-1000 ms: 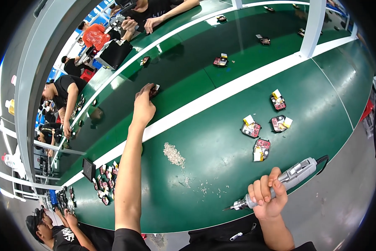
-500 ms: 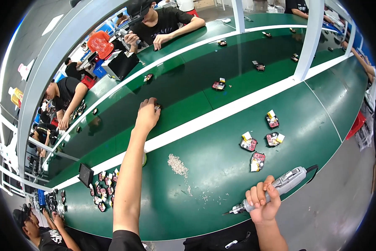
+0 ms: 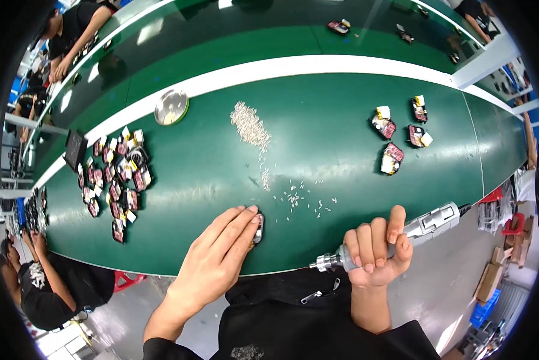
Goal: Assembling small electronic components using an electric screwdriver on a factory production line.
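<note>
- In the head view, clamped with the left hand (image 3: 218,252) on a small dark-cased unit (image 3: 258,230), near the front edge of the green desk (image 3: 191,192), with fingers close together over it.
- Wrapped with the right hand (image 3: 374,249) around a grey power screwdriver (image 3: 434,221), with its tip apart from the held unit.
- Probably not yet worked with the tool on that unit, to judge from the gap.
- Impossible to tell finished from unfinished among the crowded units (image 3: 142,179) at left and the four units (image 3: 392,157) at right.
- Plenty left of the small pale pieces (image 3: 248,125), piled and scattered between both groups.
- Compared with half a second ago, drawn back with the left hand from beyond the white rail (image 3: 317,65); gripping the screwdriver as before; now with the round dish (image 3: 169,99) in full sight.
</note>
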A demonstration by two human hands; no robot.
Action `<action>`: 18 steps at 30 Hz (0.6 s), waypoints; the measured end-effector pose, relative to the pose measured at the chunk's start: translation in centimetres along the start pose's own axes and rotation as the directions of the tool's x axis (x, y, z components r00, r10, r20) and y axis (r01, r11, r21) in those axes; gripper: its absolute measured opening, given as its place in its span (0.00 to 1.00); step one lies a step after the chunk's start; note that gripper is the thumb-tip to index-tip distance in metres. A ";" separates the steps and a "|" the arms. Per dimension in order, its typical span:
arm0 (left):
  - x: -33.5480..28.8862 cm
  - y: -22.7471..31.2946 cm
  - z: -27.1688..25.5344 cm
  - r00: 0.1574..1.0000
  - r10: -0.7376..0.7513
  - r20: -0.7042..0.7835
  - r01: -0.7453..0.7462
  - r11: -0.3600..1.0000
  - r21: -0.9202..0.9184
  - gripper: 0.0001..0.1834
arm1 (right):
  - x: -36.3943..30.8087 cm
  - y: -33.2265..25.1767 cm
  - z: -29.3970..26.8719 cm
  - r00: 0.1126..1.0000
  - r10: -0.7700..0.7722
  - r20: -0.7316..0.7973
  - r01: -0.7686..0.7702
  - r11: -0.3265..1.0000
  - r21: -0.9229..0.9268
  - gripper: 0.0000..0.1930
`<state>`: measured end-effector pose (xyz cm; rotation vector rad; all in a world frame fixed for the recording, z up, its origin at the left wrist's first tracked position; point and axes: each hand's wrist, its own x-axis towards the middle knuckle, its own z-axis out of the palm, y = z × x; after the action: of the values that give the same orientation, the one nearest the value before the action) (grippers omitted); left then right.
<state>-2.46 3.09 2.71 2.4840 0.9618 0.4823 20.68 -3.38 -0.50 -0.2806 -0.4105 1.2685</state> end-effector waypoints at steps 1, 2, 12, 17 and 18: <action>-0.5 -0.2 0.4 1.000 0.015 -0.009 -0.015 0.999 0.038 0.28 | 0.0 0.9 0.6 0.998 0.057 0.009 -0.057 0.998 -0.032 0.08; -0.9 -0.3 0.7 0.999 0.033 -0.016 -0.032 0.996 0.078 0.27 | -0.3 2.0 1.2 0.995 0.097 -0.025 -0.098 0.994 -0.049 0.06; -0.5 0.2 1.2 0.989 -0.115 -0.089 0.119 0.992 0.035 0.20 | -3.2 6.1 4.0 0.925 0.332 -0.184 -0.359 0.922 -0.142 0.04; -1.2 0.1 2.6 0.994 -0.007 -0.111 0.014 0.998 0.056 0.21 | -4.4 6.7 5.0 0.879 0.345 -0.328 -0.423 0.882 -0.207 0.07; -1.6 0.2 2.9 0.987 0.051 -0.152 -0.039 0.996 0.080 0.21 | -4.6 6.9 5.2 0.863 0.342 -0.371 -0.431 0.882 -0.189 0.07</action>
<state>-2.11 1.12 0.10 2.5721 1.0022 0.6724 11.29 -5.94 0.61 -0.8302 -0.2395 1.5307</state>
